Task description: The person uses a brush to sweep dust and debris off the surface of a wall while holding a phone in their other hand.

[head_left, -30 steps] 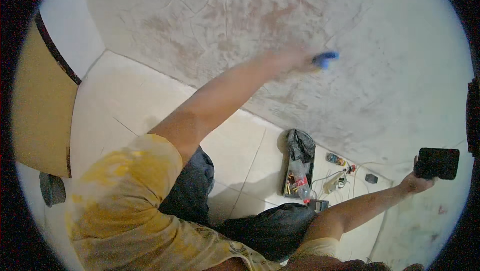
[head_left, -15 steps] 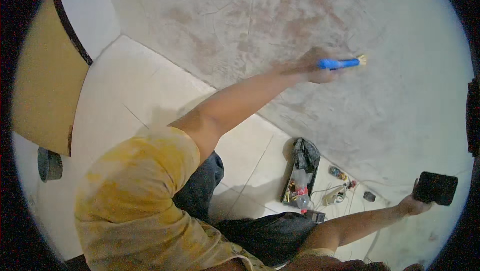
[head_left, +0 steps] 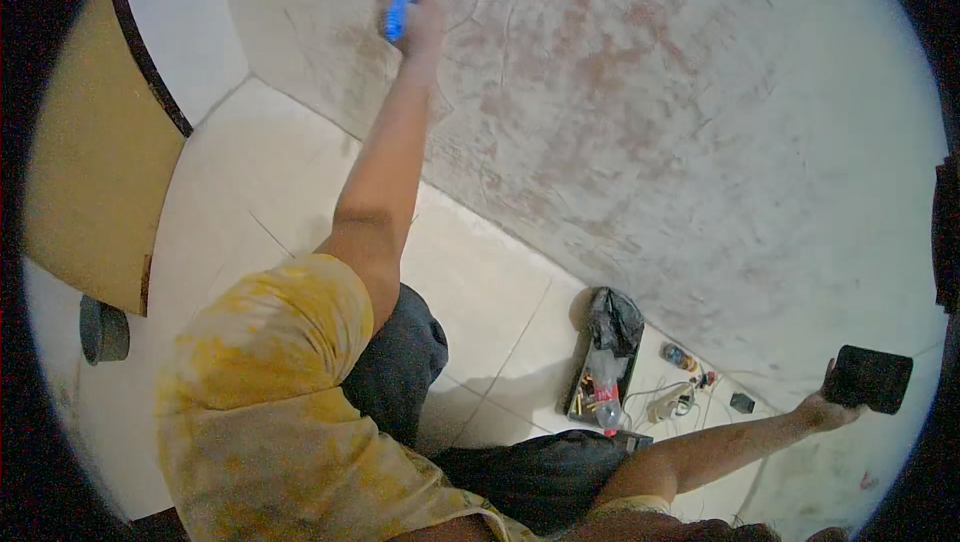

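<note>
My left hand is closed round the blue handle of a brush, up against the patchy grey and reddish wall at the top of the view. Motion blurs the hand, and the bristles hardly show; earlier they looked pale and short. Out to the lower right, my right hand grips a flat black rectangular thing with rounded corners, close to the wall. Its thumb lies along one edge and its other fingers are hidden.
Beside my knee sits a black tray with a black plastic bag and a clear bottle. Cables and small items lie near the wall's foot. A tan board and a dark bucket stand at left on pale tiles.
My left hand has swept the brush leftward and up across the wall, and its handle has turned from level to nearly upright. The right hand with the black thing has barely moved.
</note>
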Tool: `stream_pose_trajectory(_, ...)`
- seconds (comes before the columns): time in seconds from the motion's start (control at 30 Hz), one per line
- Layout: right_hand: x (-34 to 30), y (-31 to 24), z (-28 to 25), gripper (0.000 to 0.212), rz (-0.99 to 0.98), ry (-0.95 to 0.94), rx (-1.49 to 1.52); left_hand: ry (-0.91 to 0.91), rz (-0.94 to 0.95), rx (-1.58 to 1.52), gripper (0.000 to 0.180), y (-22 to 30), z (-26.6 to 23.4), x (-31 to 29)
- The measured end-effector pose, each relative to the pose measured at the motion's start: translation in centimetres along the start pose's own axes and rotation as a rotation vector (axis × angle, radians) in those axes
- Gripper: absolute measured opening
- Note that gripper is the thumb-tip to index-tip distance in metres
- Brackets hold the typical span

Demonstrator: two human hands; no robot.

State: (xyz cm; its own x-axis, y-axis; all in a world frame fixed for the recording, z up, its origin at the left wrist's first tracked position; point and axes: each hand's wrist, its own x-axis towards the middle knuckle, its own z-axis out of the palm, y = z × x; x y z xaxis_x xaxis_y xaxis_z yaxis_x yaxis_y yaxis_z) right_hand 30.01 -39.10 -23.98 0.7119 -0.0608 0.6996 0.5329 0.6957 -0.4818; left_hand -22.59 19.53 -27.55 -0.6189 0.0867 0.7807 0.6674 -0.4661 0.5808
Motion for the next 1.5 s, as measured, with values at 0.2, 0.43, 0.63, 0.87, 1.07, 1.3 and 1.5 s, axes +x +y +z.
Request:
stream_pose_trajectory(0.2, -2.0, -2.6, 4.6, 0.046, -0.406, 0.038, -0.854, -0.208, 0.289, -0.318, 0.032, 13.7, -3.3, -5.2)
stream_pose_trajectory(0.43, -1.5, -3.5, 4.7, 0.043, -0.002, 0.050, -0.222, -0.750, 0.511, -0.794, 0.034, 23.2, -7.7, -11.6)
stream_pose_trajectory(0.63, 0.2, -3.7, 0.6, 0.046, -0.001, -0.027, -0.267, -1.383, -0.316, -0.688, 0.036, 18.7, -5.1, -5.1)
stream_pose_trajectory(0.87, -1.4, -4.2, 2.2, 0.044, -0.293, -0.045, -0.720, -0.618, -0.331, -0.336, 0.040, 11.7, -4.6, 1.6)
stream_pose_trajectory(1.07, -0.8, -3.1, 0.8, 0.046, 0.039, 0.041, -0.264, -0.272, 0.242, -0.368, 0.037, 16.7, -3.6, -5.0)
stream_pose_trajectory(1.3, -0.2, -3.6, 1.1, 0.046, 0.293, -0.227, 0.138, -0.569, 0.487, -0.722, 0.035, 23.3, -6.9, -11.2)
stream_pose_trajectory(1.5, -2.4, -5.6, 6.9, 0.060, 0.372, 0.168, -0.057, -0.908, 0.143, -0.775, 0.034, 22.1, -5.5, -11.1)
